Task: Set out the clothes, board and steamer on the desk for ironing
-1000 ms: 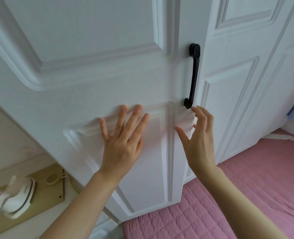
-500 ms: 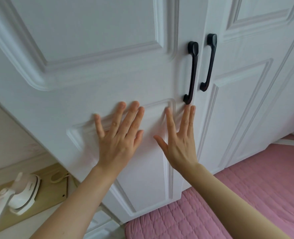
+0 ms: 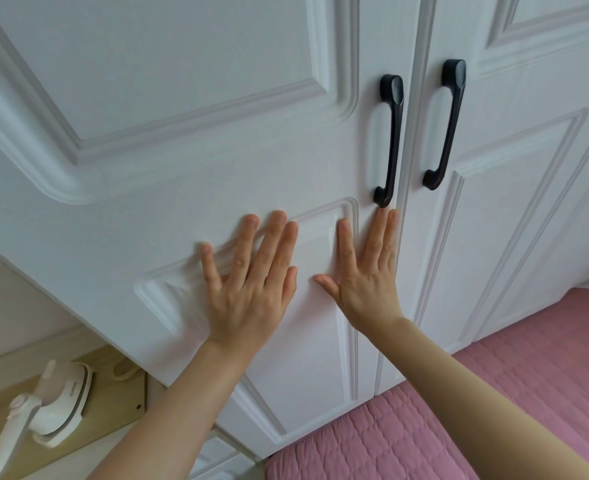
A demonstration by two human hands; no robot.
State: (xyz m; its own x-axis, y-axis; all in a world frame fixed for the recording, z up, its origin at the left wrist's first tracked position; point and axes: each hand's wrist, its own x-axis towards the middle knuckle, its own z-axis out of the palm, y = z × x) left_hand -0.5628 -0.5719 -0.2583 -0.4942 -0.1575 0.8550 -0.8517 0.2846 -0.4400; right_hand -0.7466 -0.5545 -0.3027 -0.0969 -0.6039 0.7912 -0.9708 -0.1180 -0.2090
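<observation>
Pressing both palms flat on the wardrobe door (image 3: 182, 150).
My left grip (image 3: 248, 289) and right grip (image 3: 369, 282) lie released, fingers straight, below the black handle (image 3: 390, 140); the steamer (image 3: 44, 407) sits on a wooden surface (image 3: 113, 403), lower left.

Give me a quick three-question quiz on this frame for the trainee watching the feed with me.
1. True or false: the left hand and the right hand both lie flat, fingers straight, on the white wardrobe door.
2. Where is the white steamer? A, in an open drawer. B, on the tan wooden surface at lower left. C, in the right hand.
3. How many black handles are in view?
Key: 1 true; 2 B; 3 two.
</observation>
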